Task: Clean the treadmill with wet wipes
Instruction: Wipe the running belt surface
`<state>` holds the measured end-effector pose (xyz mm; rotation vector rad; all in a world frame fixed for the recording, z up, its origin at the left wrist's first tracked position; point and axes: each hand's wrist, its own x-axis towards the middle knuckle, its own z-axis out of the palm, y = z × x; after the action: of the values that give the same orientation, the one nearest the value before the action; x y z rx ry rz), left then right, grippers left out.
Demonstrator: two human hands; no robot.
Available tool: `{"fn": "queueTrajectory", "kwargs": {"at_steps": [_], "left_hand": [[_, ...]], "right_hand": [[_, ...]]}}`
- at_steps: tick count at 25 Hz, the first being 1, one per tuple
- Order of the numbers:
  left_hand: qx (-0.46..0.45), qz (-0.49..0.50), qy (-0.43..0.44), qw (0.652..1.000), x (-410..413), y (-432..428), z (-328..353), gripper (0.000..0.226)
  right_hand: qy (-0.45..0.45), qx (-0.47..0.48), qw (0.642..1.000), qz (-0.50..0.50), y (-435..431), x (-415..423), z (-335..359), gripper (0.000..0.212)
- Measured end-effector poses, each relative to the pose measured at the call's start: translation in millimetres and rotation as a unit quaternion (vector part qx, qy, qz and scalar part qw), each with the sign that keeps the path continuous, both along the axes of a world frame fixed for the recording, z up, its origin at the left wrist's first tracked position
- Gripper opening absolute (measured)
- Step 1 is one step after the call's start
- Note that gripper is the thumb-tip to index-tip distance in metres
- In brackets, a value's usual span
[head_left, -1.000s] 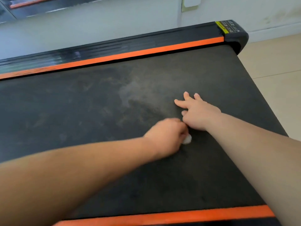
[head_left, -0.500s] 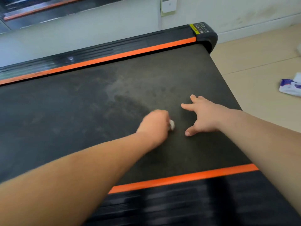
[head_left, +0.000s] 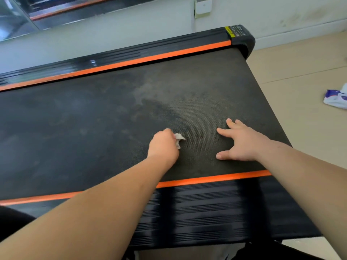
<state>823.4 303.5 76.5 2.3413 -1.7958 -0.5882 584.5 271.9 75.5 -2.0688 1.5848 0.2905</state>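
Right now I count two bare hands over one treadmill, its black textured running belt (head_left: 93, 128) showing a fine woven grain with pale dusty smears and one darker damp-looking patch near the middle. My left hand (head_left: 163, 147) is curled into a fist, its grip pinching one small crumpled white wet wipe (head_left: 179, 138) that touches the belt, nearer the belt's near edge than its far one. My right hand (head_left: 242, 143) lies flat on the belt just beside it, fingers and thumb spread and holding nothing. Two orange stripes (head_left: 206, 180) run along the belt's near and far edges, each backed by a ribbed black side rail (head_left: 206, 212). One crumpled white-and-purple wipe packet (head_left: 336, 99) lies on the beige tiled floor (head_left: 300, 72) beyond the treadmill's right end.
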Motion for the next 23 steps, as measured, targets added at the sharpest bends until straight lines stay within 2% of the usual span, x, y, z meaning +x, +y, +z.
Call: {"fn": "queueTrajectory", "kwargs": {"at_steps": [1, 3, 6, 9, 12, 15, 17, 20, 21, 23], "left_hand": [[-0.001, 0.038, 0.007, 0.999, 2, 7, 0, 0.016], [0.024, 0.032, 0.031, 0.999, -11, 23, 1, 0.014], [0.065, -0.093, 0.033, 0.993, -35, 37, 3, 0.011], [0.06, -0.144, -0.026, 0.987, -19, 27, 2, 0.015], [0.04, -0.055, -0.086, 0.994, 22, 24, 5, 0.013], [0.051, 0.035, -0.083, 0.995, 36, 43, 7, 0.018], [0.062, -0.001, -0.023, 0.998, 10, 54, 8, 0.023], [0.093, -0.123, 0.057, 0.986, -28, 59, 6, 0.012], [0.086, -0.144, 0.052, 0.984, -30, 55, 5, 0.011], [0.037, -0.128, 0.003, 0.991, -18, 45, 3, 0.012]], "right_hand": [[0.006, 0.0, 1.0, 0.006, -1, 3, -3, 0.099], [0.013, 0.011, 1.0, -0.003, -5, 4, -8, 0.098], [0.006, 0.029, 0.999, -0.027, -12, 3, -13, 0.101], [0.007, 0.033, 0.999, -0.037, -11, 2, -13, 0.1], [0.005, 0.024, 0.999, -0.027, -5, 3, -5, 0.095], [0.009, 0.011, 1.0, -0.018, -2, 5, -1, 0.094], [0.01, 0.012, 1.0, -0.027, -2, 7, -2, 0.095], [0.003, 0.013, 1.0, -0.024, -3, 9, -3, 0.097], [-0.001, 0.013, 1.0, -0.027, -4, 9, -3, 0.097], [-0.005, 0.01, 1.0, -0.029, -3, 8, -2, 0.097]]}}
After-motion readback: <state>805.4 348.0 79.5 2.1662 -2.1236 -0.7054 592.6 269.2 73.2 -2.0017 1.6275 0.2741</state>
